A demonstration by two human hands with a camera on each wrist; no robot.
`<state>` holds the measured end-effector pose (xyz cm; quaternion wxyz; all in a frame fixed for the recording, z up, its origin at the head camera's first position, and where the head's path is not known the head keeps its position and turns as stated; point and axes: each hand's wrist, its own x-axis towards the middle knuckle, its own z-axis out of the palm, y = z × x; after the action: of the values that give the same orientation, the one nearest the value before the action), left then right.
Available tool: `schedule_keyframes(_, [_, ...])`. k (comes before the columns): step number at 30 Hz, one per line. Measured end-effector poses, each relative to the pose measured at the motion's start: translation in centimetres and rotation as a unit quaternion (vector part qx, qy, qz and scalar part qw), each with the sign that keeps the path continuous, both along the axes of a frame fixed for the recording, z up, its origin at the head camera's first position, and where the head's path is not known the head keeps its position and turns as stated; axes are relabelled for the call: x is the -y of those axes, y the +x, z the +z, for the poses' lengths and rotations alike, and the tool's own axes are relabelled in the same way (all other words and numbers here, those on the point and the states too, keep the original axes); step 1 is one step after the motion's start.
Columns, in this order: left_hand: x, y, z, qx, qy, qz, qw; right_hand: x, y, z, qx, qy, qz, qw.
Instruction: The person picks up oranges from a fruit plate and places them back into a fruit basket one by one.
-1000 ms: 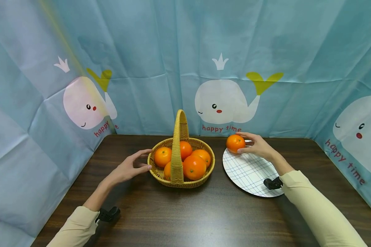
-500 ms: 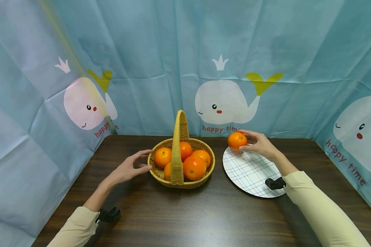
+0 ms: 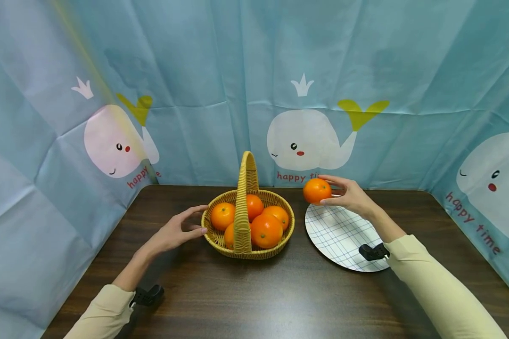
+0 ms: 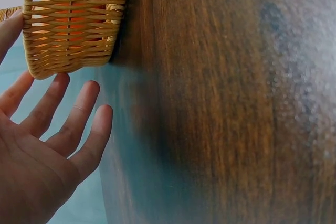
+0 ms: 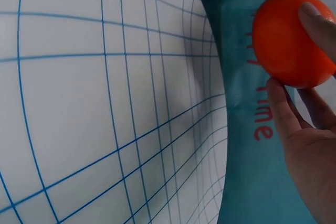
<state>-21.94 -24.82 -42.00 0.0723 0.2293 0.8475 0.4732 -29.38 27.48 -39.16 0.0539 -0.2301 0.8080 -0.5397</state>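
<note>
In the head view my right hand [image 3: 348, 196] pinches an orange [image 3: 317, 190] between thumb and fingertips. That orange is held above the far left rim of a white plate [image 3: 343, 240] with blue grid lines. The right wrist view shows the same orange [image 5: 291, 40] apart from the plate surface [image 5: 105, 103]. A yellow wicker basket [image 3: 250, 254] with a tall handle stands left of the plate, with several oranges [image 3: 266, 230] inside. My left hand [image 3: 174, 233] touches the basket's left end with fingertips and thumb; its fingers [image 4: 79, 111] are spread and relaxed in the left wrist view.
Everything stands on a dark wooden table [image 3: 254, 296]. A blue curtain [image 3: 195, 94] with whale prints hangs close behind its far edge and along both sides. The basket handle [image 3: 242, 202] arches high over the oranges.
My right hand has lifted the orange from the plate's far left part, then carried it a little to the left. The left hand and basket stay practically still.
</note>
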Motion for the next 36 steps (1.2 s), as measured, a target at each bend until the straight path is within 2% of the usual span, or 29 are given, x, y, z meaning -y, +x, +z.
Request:
schedule_keyframes(11, [0.1,-0.1,-0.2,-0.002,0.005,-0.003,1.0,1.7,0.2,0.7,-0.005,-0.013,0.021,0.9997])
schedule_keyframes(23, [0.1,-0.3,-0.2,-0.01,0.003,-0.003,0.9999,3.9,0.2,1.1,0.008,-0.047,0.042,0.998])
schedule_keyframes(30, [0.1,-0.3,-0.3,0.005,0.01,-0.007,0.9999,5.5,0.0,1.2,0.003,-0.06,0.052,0.9968])
schedule_keyframes(36, [0.1,-0.2,-0.4,-0.011,-0.003,0.003,0.9999,6.9,-0.3,1.2,0.004,-0.072,0.061,0.9956])
